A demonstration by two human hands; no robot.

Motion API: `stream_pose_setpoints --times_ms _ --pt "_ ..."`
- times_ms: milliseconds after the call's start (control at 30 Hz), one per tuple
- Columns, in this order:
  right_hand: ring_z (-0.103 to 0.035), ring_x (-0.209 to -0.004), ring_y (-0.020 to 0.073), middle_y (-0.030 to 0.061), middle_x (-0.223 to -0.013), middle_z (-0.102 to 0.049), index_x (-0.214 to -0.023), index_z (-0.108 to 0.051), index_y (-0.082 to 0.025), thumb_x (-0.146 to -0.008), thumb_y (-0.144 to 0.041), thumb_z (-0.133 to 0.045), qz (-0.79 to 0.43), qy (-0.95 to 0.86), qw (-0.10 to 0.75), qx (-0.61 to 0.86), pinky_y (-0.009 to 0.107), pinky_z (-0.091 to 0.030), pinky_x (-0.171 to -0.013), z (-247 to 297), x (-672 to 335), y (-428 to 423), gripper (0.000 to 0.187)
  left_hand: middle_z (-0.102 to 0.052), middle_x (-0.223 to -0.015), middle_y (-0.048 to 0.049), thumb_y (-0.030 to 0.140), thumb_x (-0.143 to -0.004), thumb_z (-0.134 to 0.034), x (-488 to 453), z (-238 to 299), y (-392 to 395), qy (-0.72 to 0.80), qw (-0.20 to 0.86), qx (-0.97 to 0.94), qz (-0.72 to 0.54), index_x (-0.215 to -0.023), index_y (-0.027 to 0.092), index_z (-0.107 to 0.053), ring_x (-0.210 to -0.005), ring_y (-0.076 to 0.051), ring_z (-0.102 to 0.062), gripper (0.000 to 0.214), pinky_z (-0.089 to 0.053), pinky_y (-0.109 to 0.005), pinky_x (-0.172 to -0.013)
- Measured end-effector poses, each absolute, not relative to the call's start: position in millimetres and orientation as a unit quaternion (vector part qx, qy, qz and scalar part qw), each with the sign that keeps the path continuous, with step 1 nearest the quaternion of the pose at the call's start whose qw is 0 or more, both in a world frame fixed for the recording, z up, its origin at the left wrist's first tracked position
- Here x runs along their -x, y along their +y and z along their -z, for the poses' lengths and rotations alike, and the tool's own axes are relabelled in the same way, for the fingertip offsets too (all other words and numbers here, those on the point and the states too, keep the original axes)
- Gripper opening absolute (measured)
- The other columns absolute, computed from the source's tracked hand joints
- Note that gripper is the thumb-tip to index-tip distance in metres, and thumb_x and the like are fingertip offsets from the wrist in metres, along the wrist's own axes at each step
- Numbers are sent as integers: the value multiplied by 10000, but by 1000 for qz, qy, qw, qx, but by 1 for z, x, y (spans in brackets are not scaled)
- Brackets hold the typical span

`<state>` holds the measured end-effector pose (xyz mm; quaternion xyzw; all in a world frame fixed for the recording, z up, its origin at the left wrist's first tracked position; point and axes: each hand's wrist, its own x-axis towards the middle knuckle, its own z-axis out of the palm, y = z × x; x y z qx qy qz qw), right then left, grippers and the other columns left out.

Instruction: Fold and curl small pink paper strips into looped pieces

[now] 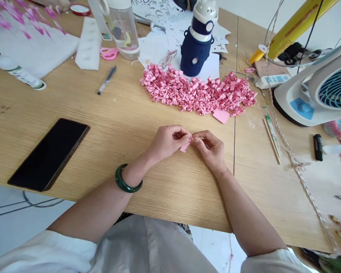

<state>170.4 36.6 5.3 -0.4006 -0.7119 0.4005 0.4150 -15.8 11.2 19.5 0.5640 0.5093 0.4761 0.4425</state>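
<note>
Over the wooden table, my left hand (pixel 169 141) pinches a small pink paper strip (pixel 185 146) between thumb and fingertips; its lower edge looks notched. My right hand (pixel 211 148) meets it from the other side, thumb and forefinger closed on the strip's upper end. The fingertips of both hands nearly touch and cover part of the paper. Beyond the hands lies a long heap of small curled pink paper pieces (pixel 184 93). A flat pink paper square (pixel 221 116) rests at the heap's near edge.
A phone (pixel 49 153) lies at left, a pen (pixel 107 80) and pink scissors (pixel 109 53) farther back. Behind the heap stand a dark blue bottle (pixel 195 53) and a clear bottle (pixel 125 32). At right are a fan (pixel 309 87), a twisted cord (pixel 301 178) and a black marker (pixel 318 147).
</note>
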Motion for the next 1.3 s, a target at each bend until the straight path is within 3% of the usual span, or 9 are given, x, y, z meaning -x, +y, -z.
stream_pose_setpoints --times_ms 233,533,833,1300 --pt "-659 -663 131 28 -797 -721 -832 -684 -197 -891 -480 -759 -464 -683 396 403 265 -565 -613 -2 -169 39 298 -765 -715 -36 255 -835 -654 14 -22 10 518 385 -605 -466 -731 176 -735 -662 -152 -680 154 -525 -261 -661" --pt "-635 -644 127 17 -761 -699 -805 -696 -198 -906 -456 -748 -456 -669 432 399 266 -549 -601 -5 -167 36 281 -781 -779 -55 331 -820 -698 15 -21 12 491 499 -535 -474 -798 151 -751 -678 -153 -691 189 -539 -260 -648" --pt "-632 -629 115 19 -829 -712 -856 -682 -200 -859 -411 -791 -476 -645 418 428 257 -526 -576 -8 -164 33 239 -719 -699 -16 291 -829 -685 13 -17 12 483 486 -553 -474 -795 153 -728 -583 -111 -633 148 -514 -231 -598" --pt "-630 -683 127 12 -819 -674 -852 -658 -212 -933 -278 -696 -370 -683 456 433 258 -539 -601 -10 -163 29 111 -705 -706 -20 344 -892 -670 7 -13 9 468 476 -558 -493 -752 163 -703 -653 -122 -634 232 -510 -245 -664"
